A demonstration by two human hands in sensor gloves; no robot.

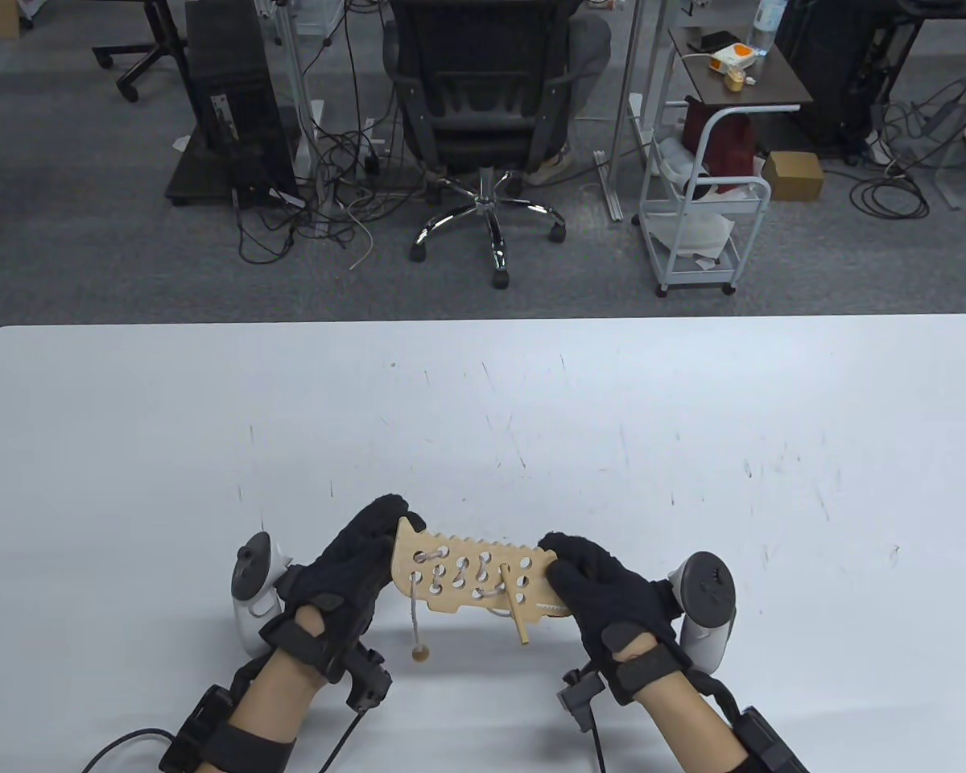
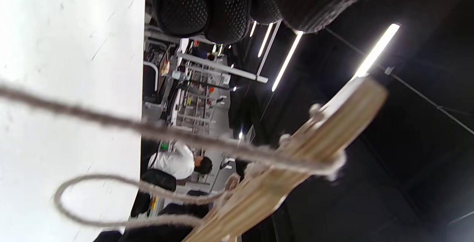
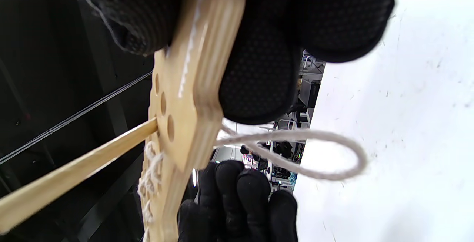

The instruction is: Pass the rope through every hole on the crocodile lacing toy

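Nearest the bottom edge of the table view, 2 gloved hands hold 1 wooden crocodile lacing toy (image 1: 475, 576) above the white tabletop (image 1: 483, 419). The left hand (image 1: 350, 568) grips its left end; the right hand (image 1: 604, 584) grips its right end, fingers clamped on both faces in the right wrist view. The toy's long axis runs left to right, its toothed edge turned away from the person. 1 rope (image 1: 413, 600) is laced through several holes; 1 bead (image 1: 419, 654) hangs on its end below the left part, and 1 wooden needle stick (image 1: 513, 608) pokes through a hole right of the middle, slanting down toward the person. A slack loop of rope (image 3: 314, 153) hangs beneath the board. Beyond the tabletop stand 1 office chair (image 1: 483, 105) and 1 white cart (image 1: 704, 201).
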